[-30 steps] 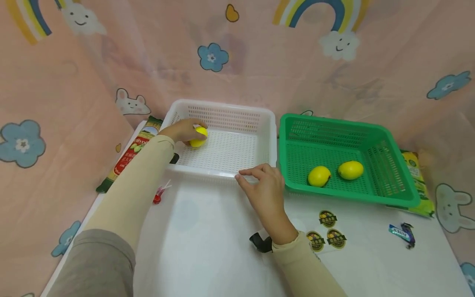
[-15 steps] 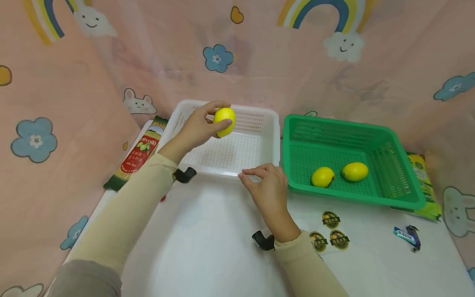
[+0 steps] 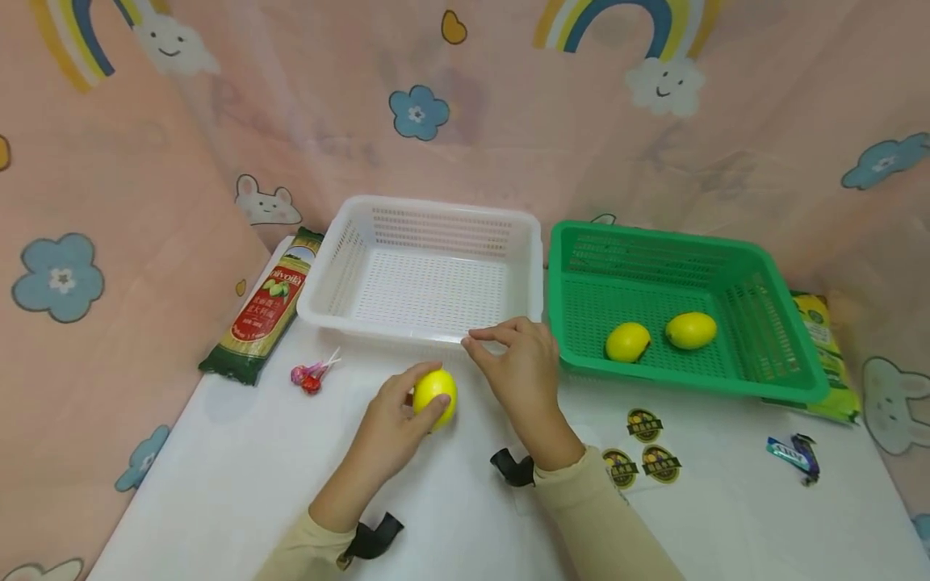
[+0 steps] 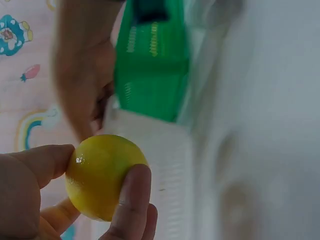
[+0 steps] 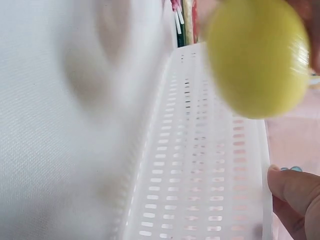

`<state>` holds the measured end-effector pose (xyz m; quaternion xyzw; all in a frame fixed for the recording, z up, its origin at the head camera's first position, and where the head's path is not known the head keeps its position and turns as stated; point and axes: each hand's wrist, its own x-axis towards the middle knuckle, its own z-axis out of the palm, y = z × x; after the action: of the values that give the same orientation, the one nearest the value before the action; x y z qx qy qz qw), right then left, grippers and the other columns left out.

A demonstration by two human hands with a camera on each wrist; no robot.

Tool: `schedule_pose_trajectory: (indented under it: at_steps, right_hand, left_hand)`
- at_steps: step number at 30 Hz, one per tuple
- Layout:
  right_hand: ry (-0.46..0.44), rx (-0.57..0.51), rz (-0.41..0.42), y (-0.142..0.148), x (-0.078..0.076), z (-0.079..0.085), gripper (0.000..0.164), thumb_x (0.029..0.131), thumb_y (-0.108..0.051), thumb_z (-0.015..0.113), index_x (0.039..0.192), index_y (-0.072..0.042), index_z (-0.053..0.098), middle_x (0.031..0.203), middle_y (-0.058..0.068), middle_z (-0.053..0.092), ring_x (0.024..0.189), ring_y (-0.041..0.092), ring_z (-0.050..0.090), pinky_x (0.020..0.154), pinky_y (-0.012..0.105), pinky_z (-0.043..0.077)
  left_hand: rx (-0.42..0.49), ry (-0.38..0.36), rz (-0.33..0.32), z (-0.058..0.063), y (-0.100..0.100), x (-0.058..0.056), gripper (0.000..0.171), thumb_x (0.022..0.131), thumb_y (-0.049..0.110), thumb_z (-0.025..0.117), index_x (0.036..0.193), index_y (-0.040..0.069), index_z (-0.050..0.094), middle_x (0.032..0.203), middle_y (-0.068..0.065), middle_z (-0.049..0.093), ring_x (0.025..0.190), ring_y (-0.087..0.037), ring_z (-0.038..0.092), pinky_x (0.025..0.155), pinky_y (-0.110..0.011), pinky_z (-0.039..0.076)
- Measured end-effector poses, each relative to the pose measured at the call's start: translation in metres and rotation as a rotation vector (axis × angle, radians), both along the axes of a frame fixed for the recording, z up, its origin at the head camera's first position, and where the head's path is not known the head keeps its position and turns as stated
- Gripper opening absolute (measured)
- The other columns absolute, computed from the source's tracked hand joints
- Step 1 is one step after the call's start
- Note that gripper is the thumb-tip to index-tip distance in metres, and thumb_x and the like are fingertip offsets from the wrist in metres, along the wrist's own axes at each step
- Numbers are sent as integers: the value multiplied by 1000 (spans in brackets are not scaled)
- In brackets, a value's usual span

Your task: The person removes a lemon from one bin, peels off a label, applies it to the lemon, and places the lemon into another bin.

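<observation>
My left hand (image 3: 388,424) holds a yellow lemon (image 3: 436,398) over the table, in front of the white basket (image 3: 407,329). In the left wrist view, the thumb and fingers grip this lemon (image 4: 102,177) around its sides. My right hand (image 3: 519,371) is at the white basket's front rim, thumb and forefinger tips brought close together. In the right wrist view, those fingertips (image 5: 287,182) overlap the rim; I cannot tell whether they pinch something thin. Two more lemons (image 3: 690,331) lie in the green basket (image 3: 697,386) on the right.
Round black-and-gold stickers (image 3: 659,464) lie on the table right of my right wrist. A spaghetti packet (image 3: 265,315) and lollipops (image 3: 311,376) are at the left. Small wrapped sweets (image 3: 793,458) and a yellow-green packet (image 3: 828,363) lie at the right.
My left hand has lifted the lemon out of the white basket and brought it back toward me, in front of the basket. The right hand has stayed at the rim.
</observation>
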<state>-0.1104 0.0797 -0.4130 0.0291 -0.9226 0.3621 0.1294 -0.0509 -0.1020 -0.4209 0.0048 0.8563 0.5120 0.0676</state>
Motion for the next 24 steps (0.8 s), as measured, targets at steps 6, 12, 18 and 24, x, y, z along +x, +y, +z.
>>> schedule_pose_trajectory:
  at_steps: [6,12,18,24]
  right_hand:
    - [12,-16,10,-1,0,0,20,88,-31,90,103,-18,87,103,3,71,106,30,56,96,48,41]
    - [9,-15,17,-1,1,-2,20,89,-32,89,104,-19,87,104,2,70,107,29,57,98,47,41]
    - [23,10,56,4,1,-1,20,91,-29,87,108,-18,86,109,4,71,109,29,57,95,47,44]
    - [57,-92,84,38,32,8,21,93,-17,84,113,-11,84,125,8,69,125,34,52,100,52,45]
  left_hand:
    - [-118,44,-42,-36,13,18,45,100,26,76,141,12,67,118,-12,69,95,-24,56,79,-39,47]
    - [-235,80,-2,-41,20,23,48,99,36,76,143,18,68,123,-14,66,106,-31,54,81,-43,47]
    - [-239,92,15,-42,30,25,53,98,38,78,147,20,65,132,-15,59,116,-35,51,84,-44,50]
    - [-269,149,17,-45,36,33,62,95,36,80,152,19,61,147,-21,52,125,-40,48,91,-50,54]
